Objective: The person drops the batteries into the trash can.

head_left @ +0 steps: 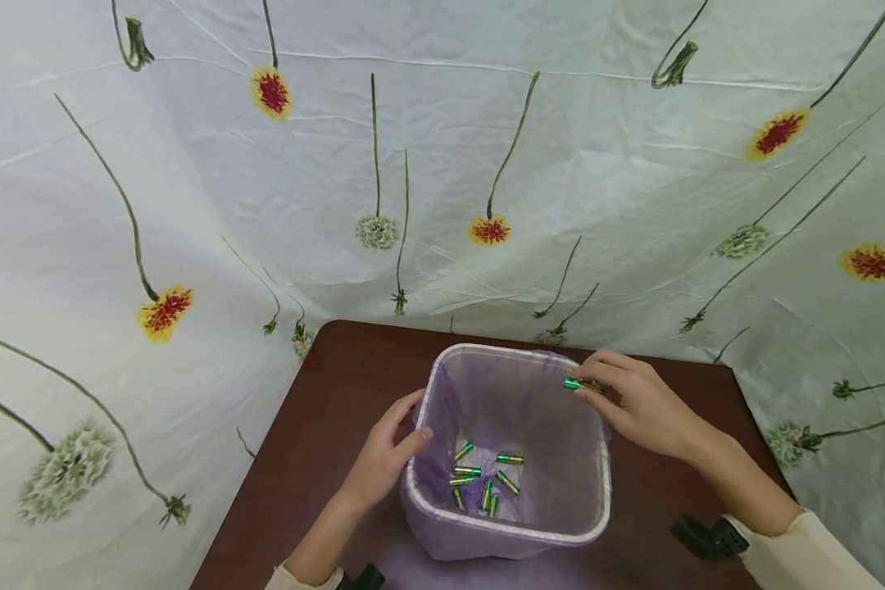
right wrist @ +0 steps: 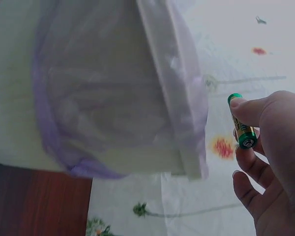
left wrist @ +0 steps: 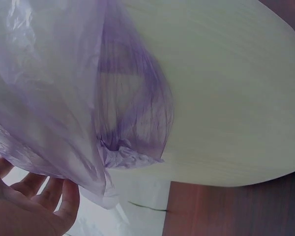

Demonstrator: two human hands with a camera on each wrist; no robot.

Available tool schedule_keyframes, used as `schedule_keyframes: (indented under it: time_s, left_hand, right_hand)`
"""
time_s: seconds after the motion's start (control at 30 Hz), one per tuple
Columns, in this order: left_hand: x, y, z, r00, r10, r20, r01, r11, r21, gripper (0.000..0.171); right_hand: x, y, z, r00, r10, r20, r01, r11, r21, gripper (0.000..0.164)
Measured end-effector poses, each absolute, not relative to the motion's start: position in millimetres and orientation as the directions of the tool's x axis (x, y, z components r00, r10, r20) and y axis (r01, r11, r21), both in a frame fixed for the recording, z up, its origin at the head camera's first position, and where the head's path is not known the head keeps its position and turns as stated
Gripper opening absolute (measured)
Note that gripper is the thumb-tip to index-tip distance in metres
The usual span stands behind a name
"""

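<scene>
A white trash bin (head_left: 503,531) lined with a thin purple plastic bag (head_left: 534,401) stands on the table. My left hand (head_left: 387,451) holds its left rim, the thumb over the edge and the other fingers outside; in the left wrist view those fingers lie against the bag's folded edge. Between thumb and fingers my right hand (head_left: 645,401) pinches a green and gold battery (right wrist: 242,120), above the bin's right rim. Several similar batteries (head_left: 507,482) lie scattered on the bin's bottom, visible in the head view.
The dark reddish-brown table (head_left: 339,393) extends around the bin. A white cloth (head_left: 442,180) printed with flowers hangs behind the table and along both sides. Each wrist carries a black strap mount (head_left: 710,538) near the pale sleeve.
</scene>
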State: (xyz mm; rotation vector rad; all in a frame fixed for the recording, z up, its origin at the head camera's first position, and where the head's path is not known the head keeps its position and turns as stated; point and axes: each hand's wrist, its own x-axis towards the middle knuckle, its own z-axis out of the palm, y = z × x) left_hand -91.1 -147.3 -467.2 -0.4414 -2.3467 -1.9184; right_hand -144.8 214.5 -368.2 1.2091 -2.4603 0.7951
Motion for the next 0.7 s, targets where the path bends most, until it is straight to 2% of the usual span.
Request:
schedule_keyframes:
  time_s: [0.33,0.53,0.7]
  left_hand:
    - [-93.7,-146.9,-467.8,-0.955,0.181,0.235,0.271,0.208,0.940,0.053]
    - [-95.7,-146.0,-466.8,-0.952,0.192,0.238,0.277,0.209,0.938,0.054]
    - [-95.3,-146.2,-465.3,-0.949,0.202,0.241,0.282,0.209,0.936,0.053]
  right_hand:
    - [-156.2,183.7,-365.7,-0.558,-0.692,0.458,-0.829,0.443,-0.341,0.024]
    - [-158.4,185.1,-361.1,-0.576,-0.652,0.494,-0.816,0.497,-0.295,0.031]
    - [-154.7,195.2,-363.8,-0.589,-0.639,0.495,-0.806,0.509,-0.303,0.031]
